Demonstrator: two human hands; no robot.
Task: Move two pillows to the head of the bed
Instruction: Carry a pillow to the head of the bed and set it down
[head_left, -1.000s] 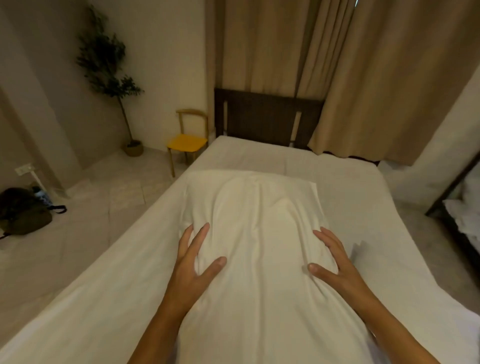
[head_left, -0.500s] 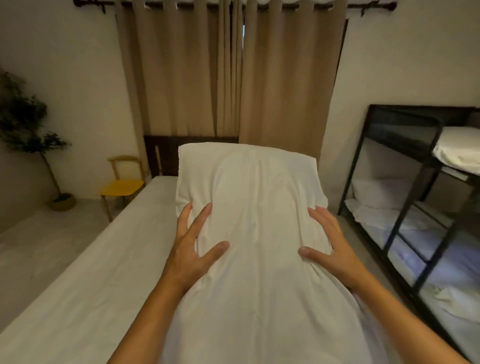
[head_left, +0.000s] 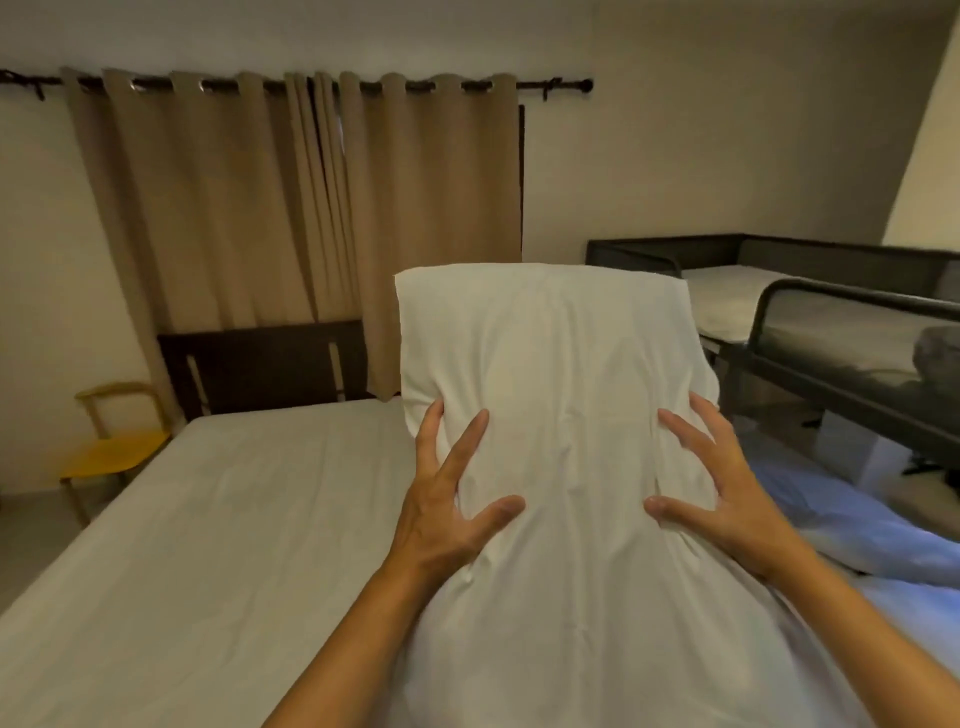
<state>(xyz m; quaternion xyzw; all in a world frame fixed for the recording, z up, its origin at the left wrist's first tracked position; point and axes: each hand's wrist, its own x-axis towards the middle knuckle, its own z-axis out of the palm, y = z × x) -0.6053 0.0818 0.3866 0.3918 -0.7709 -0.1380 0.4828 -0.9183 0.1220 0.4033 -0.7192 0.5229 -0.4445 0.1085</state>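
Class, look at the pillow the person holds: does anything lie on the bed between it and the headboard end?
Nothing visible does. The pillow is gripped by the left hand and right hand; the visible sheet up to the headboard is bare, though the pillow hides part of the bed.

In front of me the bed (head_left: 208, 545) is covered by a smooth white sheet (head_left: 270, 483), with nothing else lying on the part I can see, up to the dark headboard (head_left: 260, 364).

Creased matt white cloth pillow (head_left: 550, 395), smooth sheet (head_left: 218, 519), dark wood headboard (head_left: 260, 364), metal bunk frame (head_left: 831, 306).
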